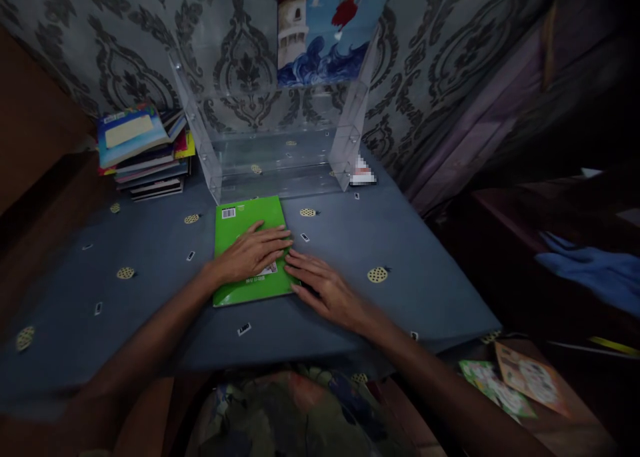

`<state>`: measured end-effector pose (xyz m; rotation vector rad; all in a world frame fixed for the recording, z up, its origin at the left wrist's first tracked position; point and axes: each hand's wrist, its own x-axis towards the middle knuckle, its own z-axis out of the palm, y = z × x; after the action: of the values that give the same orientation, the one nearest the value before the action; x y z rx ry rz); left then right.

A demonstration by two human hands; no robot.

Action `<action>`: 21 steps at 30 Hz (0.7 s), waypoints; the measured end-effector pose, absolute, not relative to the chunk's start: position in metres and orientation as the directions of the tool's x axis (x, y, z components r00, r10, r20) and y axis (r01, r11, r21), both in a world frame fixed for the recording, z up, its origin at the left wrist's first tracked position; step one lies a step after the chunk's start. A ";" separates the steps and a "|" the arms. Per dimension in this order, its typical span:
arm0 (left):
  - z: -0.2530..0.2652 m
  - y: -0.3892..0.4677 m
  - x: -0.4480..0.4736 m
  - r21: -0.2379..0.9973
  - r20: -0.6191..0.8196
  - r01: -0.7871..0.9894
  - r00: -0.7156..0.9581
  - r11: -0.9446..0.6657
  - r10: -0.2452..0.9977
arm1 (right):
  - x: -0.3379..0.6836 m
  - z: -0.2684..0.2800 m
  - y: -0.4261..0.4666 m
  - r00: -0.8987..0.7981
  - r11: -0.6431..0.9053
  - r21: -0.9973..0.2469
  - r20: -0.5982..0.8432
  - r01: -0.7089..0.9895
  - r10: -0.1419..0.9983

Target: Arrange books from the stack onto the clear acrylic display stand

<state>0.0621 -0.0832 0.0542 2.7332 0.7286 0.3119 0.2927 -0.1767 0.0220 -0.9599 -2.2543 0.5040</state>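
Fingers: left hand [245, 254] lies flat across the green book [234, 234], right hand [327, 290] reaches its right edge, digits outstretched, neither clutching anything.
Green book: closed, barcode up, on pineapple-print tablecloth [345, 234].
Acrylic rack [280, 182]: just behind.
Book stack [150, 157]: left, near damask wallpaper [243, 57].

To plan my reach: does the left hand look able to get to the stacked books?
Probably yes: the left hand rests on the green book, and the way to the stacked books, passing the transparent stand's front, looks free.
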 end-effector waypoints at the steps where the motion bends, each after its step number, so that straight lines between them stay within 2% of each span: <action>1: 0.054 -0.084 0.062 0.336 0.129 0.452 0.847 -0.826 0.516 | 0.293 0.022 -0.177 -0.534 0.658 -0.561 0.398 0.502 0.746; 10: 0.058 -0.094 0.064 0.359 0.108 0.436 0.859 -0.825 0.501 | 0.292 0.026 -0.192 -0.527 0.694 -0.521 0.454 0.497 0.718; 21: 0.061 -0.106 0.064 0.370 0.105 0.422 0.866 -0.828 0.488 | 0.293 0.025 -0.208 -0.516 0.682 -0.533 0.449 0.501 0.730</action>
<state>0.0644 -0.1064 0.0606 2.7024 0.6799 0.2781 0.2935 -0.2078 0.0247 -0.9400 -2.2272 0.4455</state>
